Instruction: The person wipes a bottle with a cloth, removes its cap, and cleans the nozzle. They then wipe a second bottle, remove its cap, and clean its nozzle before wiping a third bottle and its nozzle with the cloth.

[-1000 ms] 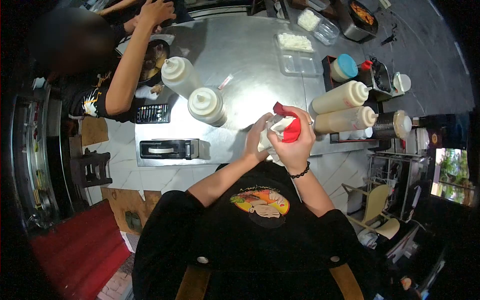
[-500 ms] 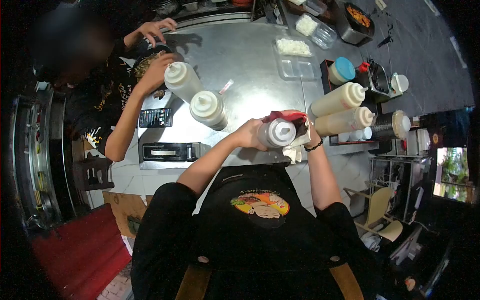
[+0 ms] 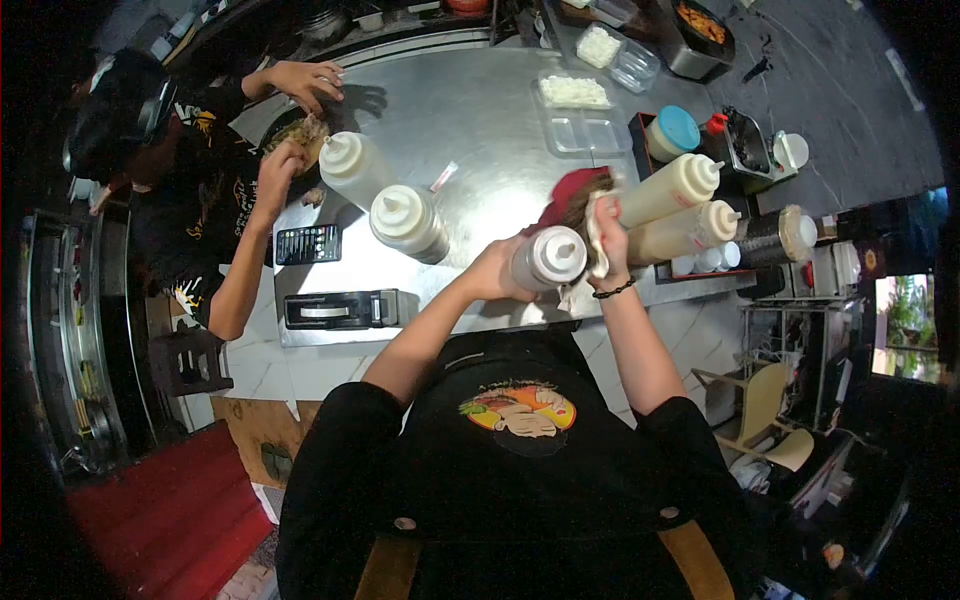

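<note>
My left hand (image 3: 497, 270) is wrapped round a squeeze bottle (image 3: 549, 258) near the table's front edge, its nozzle towards the camera. Just right of the bottle, my right hand (image 3: 610, 238) grips a whitish cloth (image 3: 594, 250). A red and brown cloth (image 3: 577, 195) shows behind the bottle, between my hands. Two more squeeze bottles, one white (image 3: 350, 168) and one in front of it (image 3: 405, 222), stand upright to the left. Two filled bottles (image 3: 672, 190) (image 3: 688, 232) lean in a tray close to my right hand.
A co-worker's hands (image 3: 285, 165) are over a bowl (image 3: 312, 130) at the left. A phone (image 3: 308, 245) and a black dispenser (image 3: 340, 310) lie on the metal table (image 3: 480, 110). Plastic containers with white food (image 3: 573, 92) and a blue-lidded jar (image 3: 674, 134) are at the right.
My right hand has turned and raised its cloth beside the bottle. The red cloth spreads further up behind the bottle. The co-worker's lower hand has moved left over the bowl.
</note>
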`<state>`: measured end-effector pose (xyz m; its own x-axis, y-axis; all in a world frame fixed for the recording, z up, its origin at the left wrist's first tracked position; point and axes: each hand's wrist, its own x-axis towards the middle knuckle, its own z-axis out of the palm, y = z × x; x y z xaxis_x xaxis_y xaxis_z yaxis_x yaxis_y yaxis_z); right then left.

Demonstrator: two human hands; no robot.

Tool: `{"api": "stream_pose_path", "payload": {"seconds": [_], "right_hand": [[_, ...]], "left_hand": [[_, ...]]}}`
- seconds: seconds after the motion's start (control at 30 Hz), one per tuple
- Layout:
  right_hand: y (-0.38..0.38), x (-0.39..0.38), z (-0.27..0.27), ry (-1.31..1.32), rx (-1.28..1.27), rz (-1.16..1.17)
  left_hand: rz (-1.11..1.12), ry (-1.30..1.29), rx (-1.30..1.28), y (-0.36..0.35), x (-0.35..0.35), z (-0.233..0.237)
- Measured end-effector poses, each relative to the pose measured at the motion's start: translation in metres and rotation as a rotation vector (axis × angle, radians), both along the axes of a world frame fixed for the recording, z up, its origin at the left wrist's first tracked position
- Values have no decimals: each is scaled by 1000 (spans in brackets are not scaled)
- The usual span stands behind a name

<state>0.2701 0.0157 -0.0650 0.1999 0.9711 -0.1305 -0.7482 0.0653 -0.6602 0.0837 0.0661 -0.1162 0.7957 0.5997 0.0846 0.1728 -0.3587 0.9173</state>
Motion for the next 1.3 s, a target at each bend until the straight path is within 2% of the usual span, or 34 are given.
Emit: {"api": "stream_pose_path", "payload": {"seconds": [0.03,0.07,0.13,0.2,0.33,0.37,0.4,0.43,0.47,0.6,0.67,0.8,0.83,0.87,0.93,0.97,1.03,1.1,1.2,1.23,1.3], "right_hand": [[1,5,2,147,-22,-31],[-4,9,5,77,43,-172],[-7,15,8,79,-56,-452],[-22,21,18,170,83,-140],[-31,1,58,8,91,-147],[-29,-4,59,-54,21,-190],[-36,-26,81,-193,4,-112],[-26,-31,71,-589,71,-95],[-16,-50,93,-849,116,-230],[-16,-58,57,-886,21,-103],[-26,-64,25,-779,7,11],[-56,-63,4,-577,-155,319],[-63,-61,-4,-524,-211,410],[-74,-61,-23,-606,-218,457],[-98,-74,-38,-546,-122,290],[-98,-66,-42,-506,-174,346],[-113,-59,-43,-392,-296,454],[-116,-58,-40,-541,-258,497],[-115,-61,-29,-789,-131,560],[-114,-60,-27,-866,-76,564],[-115,-57,-18,-989,-94,575]], "left_hand": [[-3,-57,-170,-2,0,9],[42,-70,-227,-5,0,15],[135,-102,-328,-5,1,26],[141,-88,-365,-6,-1,45],[203,40,-274,-28,-2,77],[254,78,-234,-38,-1,82],[303,118,-196,-50,0,89],[364,139,-128,-61,0,109],[368,168,-152,-63,0,107],[349,206,-245,-65,-13,91],[318,200,-244,-58,-24,63],[213,185,-280,-51,-36,39],[17,114,-497,-45,-39,44],[53,26,-449,-51,-50,9],[-23,219,-462,-72,-63,26],[-97,120,-632,-78,-67,28],[83,112,-520,-84,-72,42],[284,19,-414,-83,-67,68],[493,-141,-449,-66,-38,96],[541,-106,-235,-60,-31,83],[557,-139,-253,-60,-17,78]]}}
